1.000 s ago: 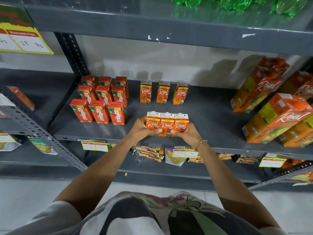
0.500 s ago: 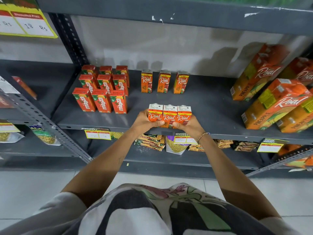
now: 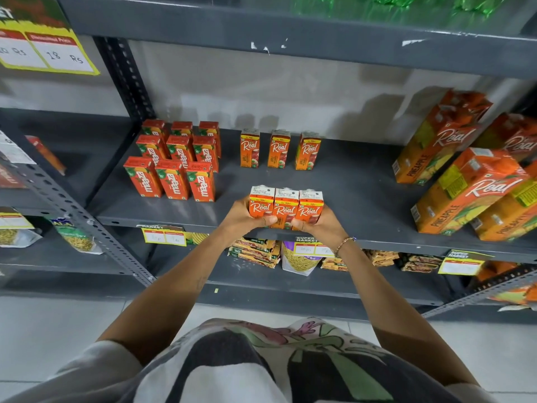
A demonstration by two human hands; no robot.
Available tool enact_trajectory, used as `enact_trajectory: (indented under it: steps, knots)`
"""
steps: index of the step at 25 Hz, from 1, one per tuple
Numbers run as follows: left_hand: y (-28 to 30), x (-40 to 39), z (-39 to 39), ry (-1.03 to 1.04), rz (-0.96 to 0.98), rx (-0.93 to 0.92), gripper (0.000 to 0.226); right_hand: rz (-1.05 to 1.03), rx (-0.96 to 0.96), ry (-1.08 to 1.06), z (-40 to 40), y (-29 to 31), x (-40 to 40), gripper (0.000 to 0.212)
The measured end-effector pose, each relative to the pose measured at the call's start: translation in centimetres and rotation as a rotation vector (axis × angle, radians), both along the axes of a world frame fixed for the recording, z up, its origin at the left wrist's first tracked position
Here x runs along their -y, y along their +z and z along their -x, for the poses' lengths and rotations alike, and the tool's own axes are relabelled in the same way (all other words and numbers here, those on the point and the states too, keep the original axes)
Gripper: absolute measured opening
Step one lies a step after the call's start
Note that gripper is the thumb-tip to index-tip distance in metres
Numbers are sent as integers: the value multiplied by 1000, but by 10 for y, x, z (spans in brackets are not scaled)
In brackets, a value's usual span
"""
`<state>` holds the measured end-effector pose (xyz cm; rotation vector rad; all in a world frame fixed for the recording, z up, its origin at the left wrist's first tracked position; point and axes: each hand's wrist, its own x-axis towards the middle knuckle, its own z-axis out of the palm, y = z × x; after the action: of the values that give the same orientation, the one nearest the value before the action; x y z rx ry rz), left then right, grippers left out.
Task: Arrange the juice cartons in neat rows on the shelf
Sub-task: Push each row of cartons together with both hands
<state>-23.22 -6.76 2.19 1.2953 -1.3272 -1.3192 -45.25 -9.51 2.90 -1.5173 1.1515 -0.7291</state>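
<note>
Three small orange Real juice cartons (image 3: 286,206) stand side by side at the front of the grey shelf (image 3: 357,196), squeezed together between my hands. My left hand (image 3: 242,218) presses the left carton and my right hand (image 3: 321,225) presses the right one. Behind them, near the back wall, three more small Real cartons (image 3: 279,151) stand in a spaced row. To the left, red Maaza cartons (image 3: 174,161) stand in three rows of three.
Large Real pineapple cartons (image 3: 467,181) lean stacked at the shelf's right end. A perforated grey upright (image 3: 125,82) bounds the shelf on the left. The shelf below holds snack packets (image 3: 255,253) and price labels (image 3: 164,235). Green bottles (image 3: 406,0) sit on the shelf above.
My hands keep the same grip on the three cartons near the shelf's front edge. The camera view has shifted slightly; the cartons on the shelf stay put.
</note>
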Motion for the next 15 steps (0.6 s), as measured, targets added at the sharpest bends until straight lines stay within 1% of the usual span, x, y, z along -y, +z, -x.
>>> enact_trajectory:
  steps: [2,3,5,7,9,10,11,12,13,15]
  knots:
    - [6,-3,0,-9,47,-9,75,27,26,-8,5,14,-4,67]
    - [11,-6,-2,3,79,-25,78,56,46,-17,7,25,-5,64]
    - [28,-9,-12,77,183,-43,73,169,71,-52,8,56,0,47]
    - [48,-11,-28,170,311,-78,56,301,32,-76,-5,93,6,30]
    - [68,-13,-51,290,432,-61,31,393,16,-52,-42,124,3,17]
    - [75,-13,-63,358,482,-45,19,409,38,-47,-65,132,-2,11]
    - [81,-14,-78,423,527,-30,13,405,73,-41,-94,133,-7,5]
    - [85,-15,-96,484,560,-18,11,395,109,-46,-123,128,-13,7]
    - [85,-17,-116,540,584,-11,11,376,152,-67,-153,120,-19,11]
    - [75,-20,-163,644,622,46,19,336,223,-174,-204,91,-26,11]
